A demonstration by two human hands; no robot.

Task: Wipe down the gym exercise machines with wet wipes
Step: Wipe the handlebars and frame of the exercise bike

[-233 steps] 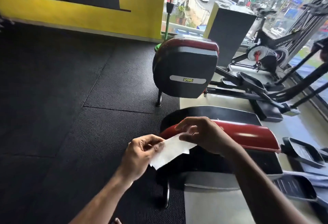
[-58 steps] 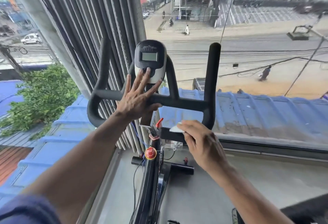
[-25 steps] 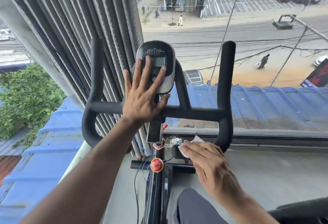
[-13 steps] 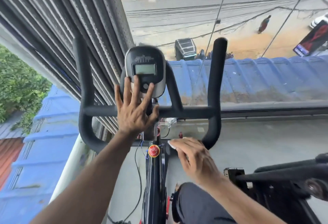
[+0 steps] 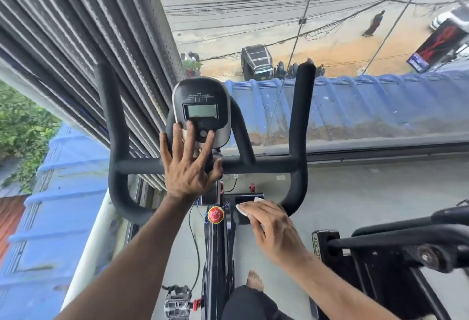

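Bike: one black exercise bike [image 5: 215,256] fills the middle of the view, its frame running from 6 o'clock up toward the centre.
Handlebar: one black handlebar [image 5: 266,165] with a crossbar at centre and two upright horns, one at 10 o'clock and one at 1 o'clock.
Console: one display console [image 5: 201,111] stands just above the crossbar, with one grey screen on its face.
Left hand: left hand [image 5: 189,167] lies spread on the crossbar; four straight fingers [image 5: 190,132] reach up onto the lower edge of the console and the thumb lies on the bar. Fingers released, grasping nothing.
Right hand: right hand [image 5: 272,231] sits at 5 o'clock from the console, palm down, fingers only slightly bent, pressing the wipe onto the black frame part below the crossbar.
Wipe: one white wet wipe [image 5: 242,209] under the right fingertips, its edges showing beside and beyond them.
Knob: one red knob [image 5: 215,214] on the frame, just beside the wipe at its 9 o'clock.
Pedal: one metal pedal [image 5: 177,303] at 7 o'clock.
Foot: one bare foot [image 5: 255,280] on the floor at 6 o'clock.
Second machine: one black machine [image 5: 396,251] at 4 o'clock.
Outside: one blue roof [image 5: 368,106] beyond the window; one walking person [image 5: 374,23] on the street at 1 o'clock.
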